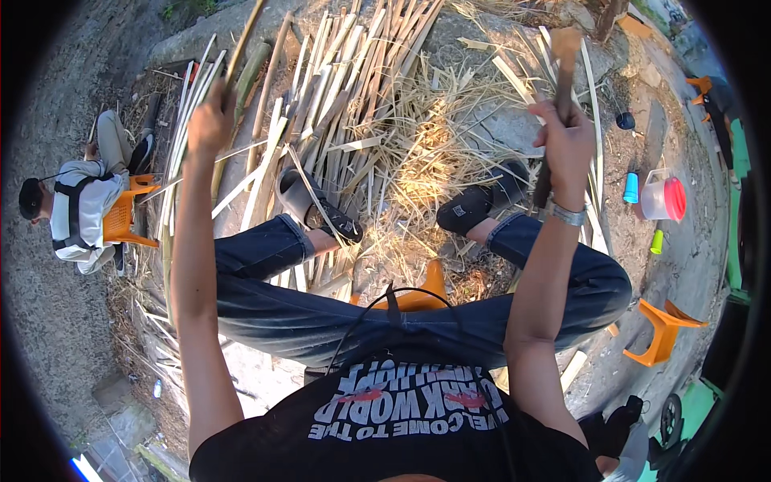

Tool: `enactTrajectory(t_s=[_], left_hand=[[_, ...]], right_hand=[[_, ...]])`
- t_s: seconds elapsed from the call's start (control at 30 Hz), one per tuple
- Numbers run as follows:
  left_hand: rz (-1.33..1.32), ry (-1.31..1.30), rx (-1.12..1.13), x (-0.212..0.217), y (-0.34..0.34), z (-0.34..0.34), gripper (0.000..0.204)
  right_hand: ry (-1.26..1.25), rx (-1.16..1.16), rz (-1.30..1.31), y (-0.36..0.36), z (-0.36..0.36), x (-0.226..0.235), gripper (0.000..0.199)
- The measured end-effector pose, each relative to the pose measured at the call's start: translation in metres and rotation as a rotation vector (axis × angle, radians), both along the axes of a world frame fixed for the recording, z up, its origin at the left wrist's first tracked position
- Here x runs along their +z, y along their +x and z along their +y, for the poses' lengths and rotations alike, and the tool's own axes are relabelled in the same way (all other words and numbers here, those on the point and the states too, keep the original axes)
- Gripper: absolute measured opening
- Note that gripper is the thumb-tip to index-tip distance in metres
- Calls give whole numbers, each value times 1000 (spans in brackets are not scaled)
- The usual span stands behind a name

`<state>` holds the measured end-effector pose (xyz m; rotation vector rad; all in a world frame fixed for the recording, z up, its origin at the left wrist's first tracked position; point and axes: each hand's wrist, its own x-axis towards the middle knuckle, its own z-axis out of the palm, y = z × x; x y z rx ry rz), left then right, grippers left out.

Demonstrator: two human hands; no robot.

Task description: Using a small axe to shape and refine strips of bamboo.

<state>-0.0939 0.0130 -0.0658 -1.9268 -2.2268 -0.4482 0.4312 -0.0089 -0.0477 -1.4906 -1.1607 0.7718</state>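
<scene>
In left hand (pixel 211 122), slender stick (pixel 242 44); in right hand (pixel 569 145), long brownish tool (pixel 565 76).

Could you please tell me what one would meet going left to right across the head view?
Seated co-worker, left hand, pale shavings, right hand, blue cup, clear bucket with a red lid.

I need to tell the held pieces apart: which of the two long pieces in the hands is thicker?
The thick piece in the right hand; its broad, blunt upper end sets it apart from the slender piece in the left hand.
</scene>
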Motion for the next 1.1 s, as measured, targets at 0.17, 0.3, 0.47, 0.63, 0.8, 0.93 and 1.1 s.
enactTrajectory(t_s=[0.17, 0.3, 0.47, 0.63, 0.8, 0.93, 1.1], left_hand=[[-125, -315, -15, -240, -127, -61, 67], [-81, -1037, 175, -304, -139, -94, 82], [-259, -453, 106, -282, -79, -57, 49], [-203, -434, -12, -214, -121, -38, 39], [-80, -560, -9, -123, -131, -14, 37], [-34, -461, -132, -61, -103, 18, 33], [-8, -480, -253, 4, -28, 13, 35]], right_hand=[[46, -179, -180, 77, -51, 103, 30], [-72, -375, -466, 161, -108, 127, 31], [-398, -268, -499, 295, -150, 48, 31], [-550, -366, -659, 309, -121, -160, 32], [-510, -305, -664, 288, -22, -270, 42], [-291, -136, -764, 322, 45, -296, 47], [-486, -153, -917, 284, 53, -346, 40]])
